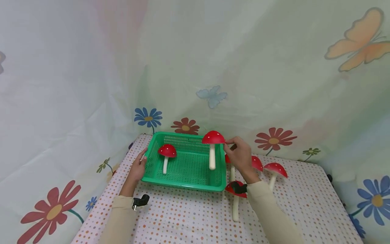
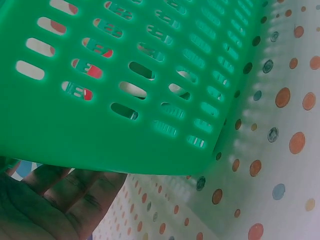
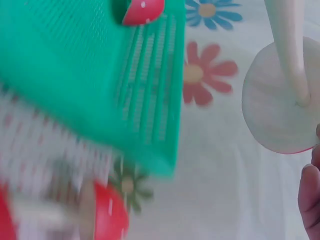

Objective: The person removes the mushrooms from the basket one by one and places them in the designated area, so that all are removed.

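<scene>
A toy mushroom [image 1: 212, 156] with a red, white-dotted cap and pale stem is upright over the right end of the green basket [image 1: 184, 185]. My right hand [image 1: 240, 154] pinches the edge of its cap. In the right wrist view, the mushroom's pale underside [image 3: 270, 100] and stem show beside my fingertips [image 3: 309, 187]. At the basket's left end, my left hand [image 1: 137, 169] holds the rim. The left wrist view shows those fingers [image 2: 92, 200] partly hidden behind the rim. Another toy mushroom [image 1: 167, 151] lies inside the basket on the left.
Several more toy mushrooms lie right of the basket, including one near the front [image 1: 235, 208] and one farther right [image 1: 275, 169]; my right arm partly covers some. The dotted tablecloth [image 1: 179, 217] covers the table. A flower-printed curtain [image 1: 179, 67] hangs close behind.
</scene>
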`<act>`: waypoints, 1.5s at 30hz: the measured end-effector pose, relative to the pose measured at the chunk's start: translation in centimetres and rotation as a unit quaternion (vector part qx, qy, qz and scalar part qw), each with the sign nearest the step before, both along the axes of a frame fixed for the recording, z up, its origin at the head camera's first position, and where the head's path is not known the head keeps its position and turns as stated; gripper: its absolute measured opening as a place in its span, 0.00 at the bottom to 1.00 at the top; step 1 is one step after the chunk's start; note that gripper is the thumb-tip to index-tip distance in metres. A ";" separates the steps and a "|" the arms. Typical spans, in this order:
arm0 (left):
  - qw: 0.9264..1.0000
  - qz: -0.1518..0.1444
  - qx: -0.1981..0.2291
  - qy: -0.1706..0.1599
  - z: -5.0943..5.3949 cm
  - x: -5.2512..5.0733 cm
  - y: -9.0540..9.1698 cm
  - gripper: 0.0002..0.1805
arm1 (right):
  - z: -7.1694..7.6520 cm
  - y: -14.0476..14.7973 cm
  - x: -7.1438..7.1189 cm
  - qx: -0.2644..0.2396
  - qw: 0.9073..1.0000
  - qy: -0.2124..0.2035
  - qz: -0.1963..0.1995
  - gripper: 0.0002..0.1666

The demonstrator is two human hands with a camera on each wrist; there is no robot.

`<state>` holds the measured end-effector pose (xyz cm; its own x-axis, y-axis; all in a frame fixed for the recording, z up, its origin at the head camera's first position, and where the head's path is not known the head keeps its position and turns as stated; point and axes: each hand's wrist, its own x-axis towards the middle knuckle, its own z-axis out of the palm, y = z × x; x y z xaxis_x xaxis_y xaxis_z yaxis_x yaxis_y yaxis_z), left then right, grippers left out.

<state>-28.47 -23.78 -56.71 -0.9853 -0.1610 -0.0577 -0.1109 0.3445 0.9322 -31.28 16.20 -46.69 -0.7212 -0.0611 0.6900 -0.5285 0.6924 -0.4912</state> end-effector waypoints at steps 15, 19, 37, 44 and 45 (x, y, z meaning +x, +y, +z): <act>1.000 0.008 -0.007 -0.026 0.5 0.3 0.0 0.27 | -7.0 15.0 12.4 -0.009 0.976 -0.043 -0.211 0.09; 0.999 0.010 -0.007 -0.037 0.7 0.4 -0.3 0.27 | -9.8 14.8 13.9 -0.030 0.966 -0.098 -0.236 0.07; 0.999 -0.004 0.016 -0.042 0.7 0.5 -0.2 0.27 | -13.3 13.3 13.9 -0.058 0.953 -0.135 -0.266 0.05; 0.999 0.004 0.017 -0.046 0.9 0.5 -0.1 0.27 | -13.6 13.2 14.4 -0.049 0.943 -0.199 -0.264 0.06; 0.999 0.004 0.018 -0.046 0.9 0.5 -0.1 0.27 | -13.5 13.2 14.5 -0.046 0.942 -0.205 -0.261 0.07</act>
<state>-27.92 -23.84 -55.80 -0.9741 -0.1648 -0.1547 -0.2000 0.3094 0.9297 -16.75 29.43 -60.22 -0.8443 0.4213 0.3311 0.1193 0.7502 -0.6504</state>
